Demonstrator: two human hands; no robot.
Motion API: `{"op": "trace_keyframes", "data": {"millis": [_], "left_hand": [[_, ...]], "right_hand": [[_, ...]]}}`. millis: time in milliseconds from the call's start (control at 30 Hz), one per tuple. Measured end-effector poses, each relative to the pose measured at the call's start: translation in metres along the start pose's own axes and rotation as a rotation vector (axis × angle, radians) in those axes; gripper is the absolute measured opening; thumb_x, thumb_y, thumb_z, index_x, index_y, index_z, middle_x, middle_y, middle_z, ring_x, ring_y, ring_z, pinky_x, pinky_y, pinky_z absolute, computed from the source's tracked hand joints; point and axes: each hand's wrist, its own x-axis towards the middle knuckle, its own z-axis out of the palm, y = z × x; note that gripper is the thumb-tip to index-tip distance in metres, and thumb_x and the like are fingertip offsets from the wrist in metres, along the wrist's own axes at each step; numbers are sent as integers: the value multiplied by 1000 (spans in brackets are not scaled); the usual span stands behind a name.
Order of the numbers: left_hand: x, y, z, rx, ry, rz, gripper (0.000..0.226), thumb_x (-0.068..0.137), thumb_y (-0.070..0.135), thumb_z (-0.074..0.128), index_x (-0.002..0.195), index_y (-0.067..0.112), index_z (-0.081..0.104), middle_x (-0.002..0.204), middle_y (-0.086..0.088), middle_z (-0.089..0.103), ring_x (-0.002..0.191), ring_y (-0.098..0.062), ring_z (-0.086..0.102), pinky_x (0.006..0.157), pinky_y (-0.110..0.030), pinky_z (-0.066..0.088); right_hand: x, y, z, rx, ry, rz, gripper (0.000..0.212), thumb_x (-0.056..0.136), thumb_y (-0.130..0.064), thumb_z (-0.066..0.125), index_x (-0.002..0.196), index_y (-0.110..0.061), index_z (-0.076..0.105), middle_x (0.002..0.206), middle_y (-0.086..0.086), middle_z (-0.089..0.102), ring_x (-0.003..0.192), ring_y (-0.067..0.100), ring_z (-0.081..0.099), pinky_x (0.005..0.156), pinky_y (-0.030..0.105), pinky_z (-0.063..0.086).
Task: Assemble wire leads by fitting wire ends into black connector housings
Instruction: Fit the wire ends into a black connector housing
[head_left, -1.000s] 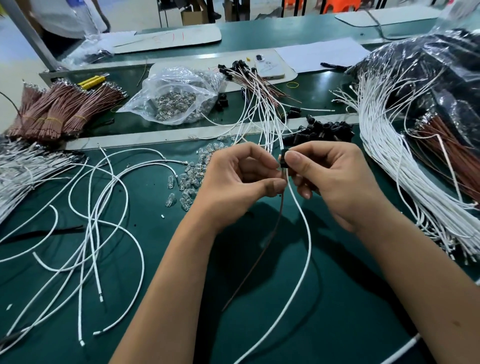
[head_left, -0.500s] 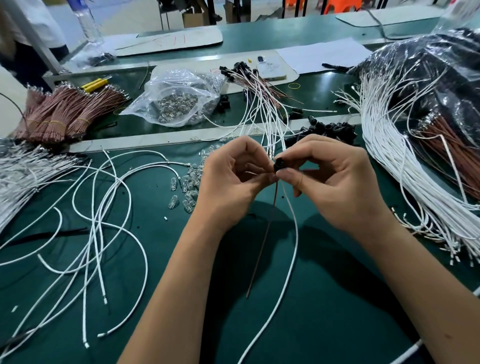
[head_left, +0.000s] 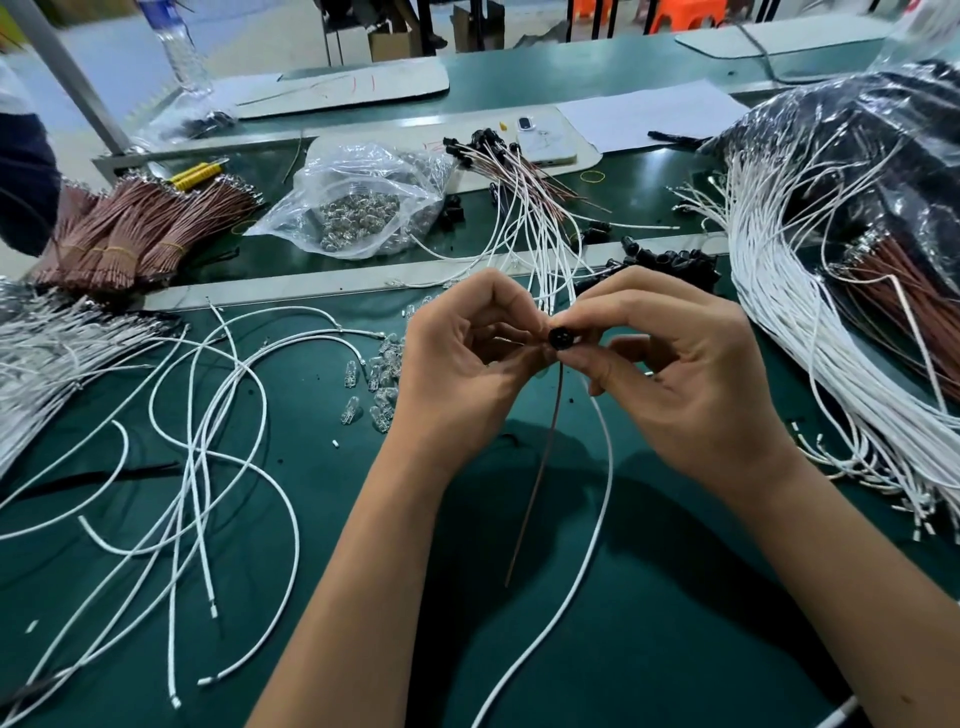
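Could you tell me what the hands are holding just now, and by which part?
Both hands pinch one black connector housing by its sides. A brown wire and a white wire hang below it.

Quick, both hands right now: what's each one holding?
Left hand: fingers curled, pinching the black connector housing from its side.
Right hand: thumb and forefinger pinch the same housing; brown wire and white wire hang below.

Left hand (head_left: 467, 358), right hand (head_left: 675, 374), fingertips pinched together
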Motion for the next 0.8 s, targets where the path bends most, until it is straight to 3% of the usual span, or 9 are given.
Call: {"op": "trace_keyframes", "data": {"millis": [267,467,600,667,800], "left_hand": [[0,-1,0,-4,1,-2,25,77,-11,81,85,1,60,80,-11,68,76,-22,68,73,-37,56],[0,5,-1,-66,-55,-89,40,72,5,89,105,16,69,96,-8,74,88,-21,74,76,-33,60],[1,3,5,-4,33,-53,30,72,2,89,98,6,74,89,-12,76,78,-22,74,74,-33,60],[0,2,7,9,54,-18,25,72,-2,88,94,0,75,86,-11,77,78,-25,75,77,-38,62],[0,1,5,44,48,43,21,74,0,88,90,-1,74,86,-11,75,81,-26,74,80,-45,62]], "right_hand": [[0,4,1,-35,13,-7,11,93,-4,77,105,-3,78,99,5,68,86,26,69,57,40,56],[-1,10,1,-88,47,103,16,93,-2,74,108,-6,77,97,1,68,83,18,68,61,37,59],[-3,8,4,-105,45,150,26,88,7,76,107,-10,72,95,-6,69,89,20,70,65,43,60],[-4,7,5,-115,69,162,30,85,6,80,106,-12,68,92,-8,70,87,17,71,66,38,59],[-2,9,2,-251,54,158,14,87,-7,83,96,-13,75,87,-7,71,83,13,70,66,35,56]]}}
